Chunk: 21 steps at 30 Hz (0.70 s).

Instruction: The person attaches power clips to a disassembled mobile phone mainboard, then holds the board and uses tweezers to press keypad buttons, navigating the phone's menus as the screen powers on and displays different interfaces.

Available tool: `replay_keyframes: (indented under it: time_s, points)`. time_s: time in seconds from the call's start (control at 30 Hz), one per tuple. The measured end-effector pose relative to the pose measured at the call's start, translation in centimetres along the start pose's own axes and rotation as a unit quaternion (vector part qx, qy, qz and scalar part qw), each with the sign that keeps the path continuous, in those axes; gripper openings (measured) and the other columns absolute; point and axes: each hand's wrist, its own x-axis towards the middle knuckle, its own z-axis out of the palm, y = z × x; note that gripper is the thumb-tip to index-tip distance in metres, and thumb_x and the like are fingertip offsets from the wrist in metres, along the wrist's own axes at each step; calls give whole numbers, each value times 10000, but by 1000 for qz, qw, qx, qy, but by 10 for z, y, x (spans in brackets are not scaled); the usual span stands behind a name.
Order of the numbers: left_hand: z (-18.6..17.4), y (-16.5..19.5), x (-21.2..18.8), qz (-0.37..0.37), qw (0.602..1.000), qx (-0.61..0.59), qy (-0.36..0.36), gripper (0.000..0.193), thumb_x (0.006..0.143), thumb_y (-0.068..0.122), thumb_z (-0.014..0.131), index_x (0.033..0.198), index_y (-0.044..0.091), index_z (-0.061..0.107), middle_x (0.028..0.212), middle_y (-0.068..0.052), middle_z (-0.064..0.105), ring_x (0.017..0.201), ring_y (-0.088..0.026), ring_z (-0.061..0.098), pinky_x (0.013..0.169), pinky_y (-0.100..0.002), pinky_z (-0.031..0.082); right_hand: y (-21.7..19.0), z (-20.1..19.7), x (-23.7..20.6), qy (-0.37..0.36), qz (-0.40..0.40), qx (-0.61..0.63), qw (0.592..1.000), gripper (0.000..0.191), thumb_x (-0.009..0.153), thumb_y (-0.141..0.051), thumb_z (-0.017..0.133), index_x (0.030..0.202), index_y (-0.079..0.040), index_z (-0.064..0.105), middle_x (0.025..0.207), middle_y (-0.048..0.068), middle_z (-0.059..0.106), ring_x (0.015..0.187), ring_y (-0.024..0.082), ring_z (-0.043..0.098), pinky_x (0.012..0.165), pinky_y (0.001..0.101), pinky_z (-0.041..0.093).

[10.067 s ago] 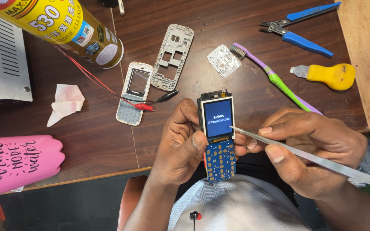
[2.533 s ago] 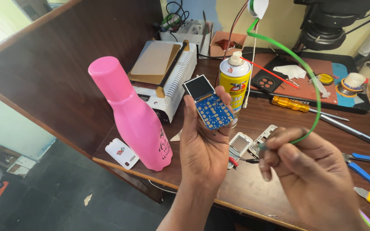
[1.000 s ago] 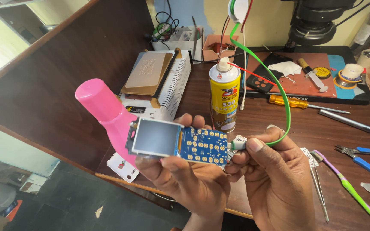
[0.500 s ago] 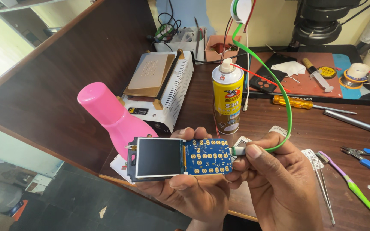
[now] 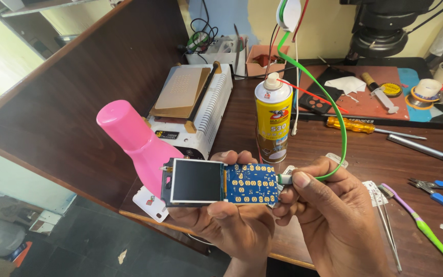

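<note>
Bare phone circuit board with dark screen and blue keypad contacts [image 5: 220,182] held level above tabletop [image 5: 365,149] edge, screen leftward. Left hand [image 5: 226,225] cradles it from below, fingers curled round edges. Right hand [image 5: 334,220] fingers pinch plug of green flat cable [image 5: 329,97] against board's right end. Yellow spray can [image 5: 273,119] and pink plastic bottle [image 5: 137,141] stand just behind.

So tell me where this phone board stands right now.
Done: the phone board is bare, out of any casing. In hand: the left hand holds it while the right hand presses the green cable plug against its end. Left: the screen is dark.
</note>
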Motion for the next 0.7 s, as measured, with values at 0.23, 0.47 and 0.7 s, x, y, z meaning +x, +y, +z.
replay_keyframes:
  time_s: [0.23, 0.47, 0.7]
  points:
    - [10, -13, 19, -45, 999, -6, -11, 443, 1075, 283, 697, 1361, 101, 413, 1245, -285, 641, 1125, -357, 704, 969, -507, 634, -1, -16, 2, -54, 7, 23, 998, 219, 1077, -131, 546, 1150, 66, 605, 961, 228, 714, 793, 280, 723, 682, 393, 586]
    - [34, -39, 67, -146, 981, -113, -61, 345, 1059, 250, 668, 1256, 113, 420, 1197, -277, 675, 1087, -351, 711, 968, -494, 615, -8, -104, -2, -103, 64, -10, 993, 287, 1065, -145, 537, 1229, 85, 584, 981, 264, 734, 787, 347, 745, 674, 456, 606]
    - [71, -64, 128, -213, 942, -201, -162, 236, 1108, 212, 627, 1204, 79, 458, 1160, -254, 683, 1118, -357, 703, 1025, -497, 615, -33, -249, 17, 107, 125, -248, 955, 220, 938, -117, 612, 1088, 34, 666, 799, 225, 769, 785, 271, 750, 767, 413, 594]
